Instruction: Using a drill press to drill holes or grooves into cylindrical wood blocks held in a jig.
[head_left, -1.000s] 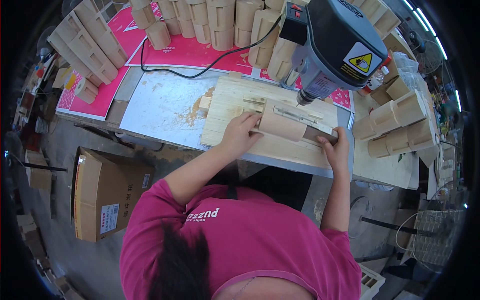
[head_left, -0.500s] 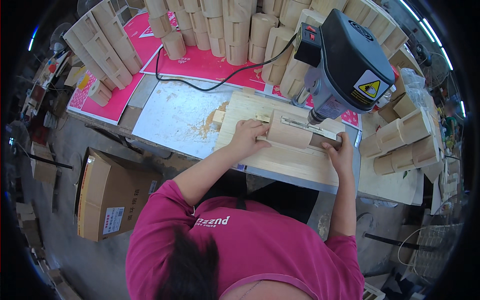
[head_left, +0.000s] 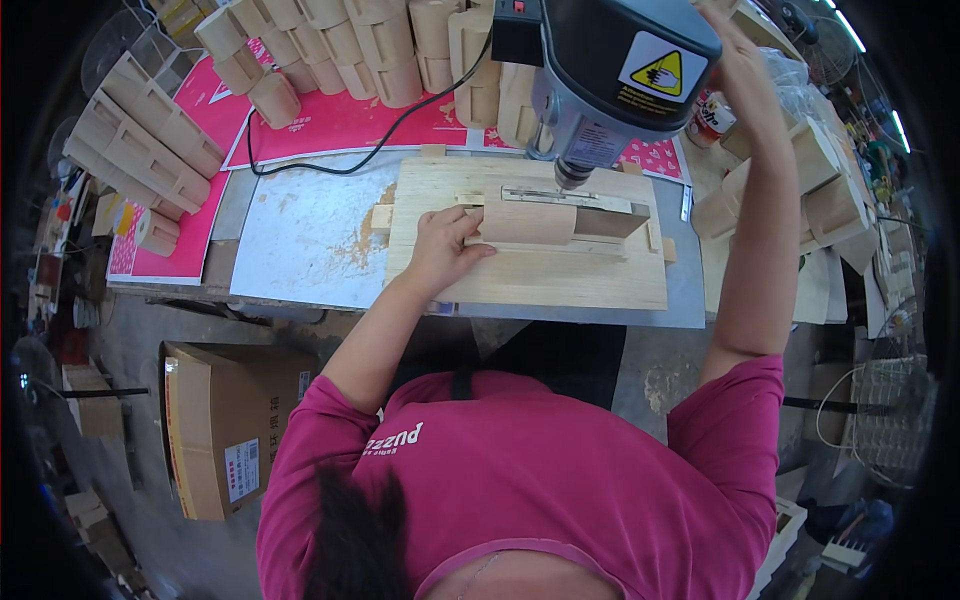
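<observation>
A pale wooden cylinder [head_left: 528, 222] lies on its side on a wooden jig board [head_left: 450, 277], with a slotted strip along its top. My left hand [head_left: 447, 247] grips its left end, fingers behind and thumb in front. To its right sits a flat wooden block [head_left: 612, 218], which no hand touches. Just above the strip hangs the drill press chuck [head_left: 572, 176], under the dark drill press head [head_left: 625, 60]. My right hand [head_left: 735, 55] is raised to the far right side of this head, and its fingers are mostly hidden there.
Rows of wooden cylinders [head_left: 385, 55] stand along the back, with more at the left [head_left: 150, 140] and right. A black cable [head_left: 340, 170] loops across the bench. On the floor at left is a cardboard box [head_left: 225, 430]. A red can [head_left: 710, 120] stands beside the drill press.
My right hand has left the block at the cylinder's right and gone up beside the drill head. The left hand stays on the cylinder. The whole view has shifted.
</observation>
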